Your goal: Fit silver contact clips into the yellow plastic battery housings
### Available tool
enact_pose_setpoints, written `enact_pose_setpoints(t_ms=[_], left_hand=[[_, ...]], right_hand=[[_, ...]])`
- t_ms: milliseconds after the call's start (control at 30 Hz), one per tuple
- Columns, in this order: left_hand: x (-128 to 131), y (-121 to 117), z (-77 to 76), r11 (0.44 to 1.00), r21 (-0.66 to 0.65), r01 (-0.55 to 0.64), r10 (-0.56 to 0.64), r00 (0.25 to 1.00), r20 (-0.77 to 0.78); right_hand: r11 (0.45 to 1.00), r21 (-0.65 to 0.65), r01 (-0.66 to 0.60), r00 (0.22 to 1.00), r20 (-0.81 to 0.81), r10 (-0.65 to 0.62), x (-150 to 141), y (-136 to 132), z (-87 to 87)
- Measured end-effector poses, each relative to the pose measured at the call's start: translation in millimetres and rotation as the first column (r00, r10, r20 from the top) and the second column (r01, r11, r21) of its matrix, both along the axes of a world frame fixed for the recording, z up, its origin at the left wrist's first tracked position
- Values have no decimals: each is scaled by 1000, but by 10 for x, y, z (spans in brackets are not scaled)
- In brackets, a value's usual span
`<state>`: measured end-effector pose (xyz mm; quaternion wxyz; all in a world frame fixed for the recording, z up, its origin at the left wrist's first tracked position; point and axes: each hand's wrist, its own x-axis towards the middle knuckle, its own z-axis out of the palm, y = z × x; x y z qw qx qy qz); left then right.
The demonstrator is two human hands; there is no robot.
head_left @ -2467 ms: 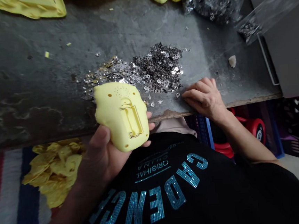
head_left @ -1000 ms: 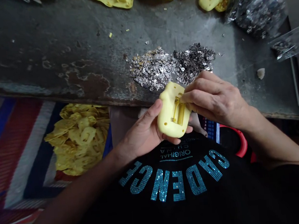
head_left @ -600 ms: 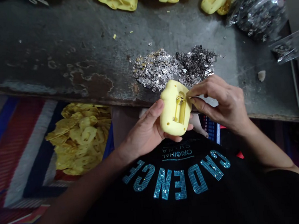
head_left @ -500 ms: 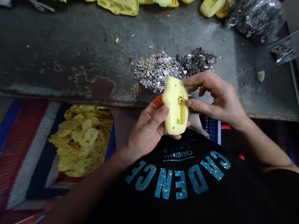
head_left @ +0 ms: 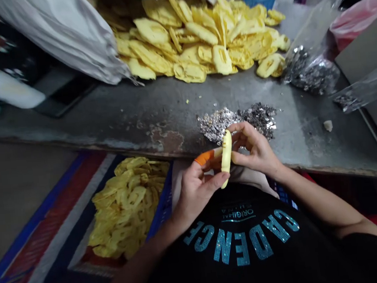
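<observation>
My left hand (head_left: pixel 199 188) grips a yellow plastic shell (head_left: pixel 226 156), now turned edge-on at the bench's front edge. An orange cover shows on one fingertip. From the right, my right hand (head_left: pixel 254 148) presses curled fingers against the same shell; what they pinch is hidden. Just beyond the hands lie two heaps of small metal contacts (head_left: pixel 236 120), one silvery, one darker.
A big pile of yellow shells (head_left: pixel 199 43) spills from a white sack (head_left: pixel 67 37) at the back of the grey bench (head_left: pixel 114 117). Clear bags of metal parts (head_left: pixel 311 71) sit at the right. A crate of yellow shells (head_left: pixel 128 208) stands on the floor at my left.
The shell was turned from face-up to edge-on while my right hand stayed at it. My view has risen, so the back pile and sack now show.
</observation>
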<state>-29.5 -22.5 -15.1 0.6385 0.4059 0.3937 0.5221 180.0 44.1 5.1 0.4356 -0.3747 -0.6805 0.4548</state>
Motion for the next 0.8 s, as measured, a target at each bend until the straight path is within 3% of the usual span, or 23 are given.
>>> enact_pose_setpoints(t_ms=[167,333,533,667,733,800], left_hand=[[-126,18,23,996,15,-92,92,996,-18],[-291,62,35,988,7,-155,155,988,-4],[-547,132,-102,964,-67,-256,256,967,-12],[-592,176,-187,942,-61,-331,330,943,-35],[-653,187,-215,929,-41,-368,365,929,-62],[-857,168,-238,894,16,-447,443,879,-175]], right_hand=[[991,133,-13,1000,16,11,-212,158,20],[975,191,-114,991,95,98,-449,360,130],[968,170,-184,979,117,166,-753,581,95],[940,221,-260,959,174,224,-933,699,120],[902,225,-368,917,247,312,-969,889,177],[880,184,-438,843,423,331,-948,1241,241]])
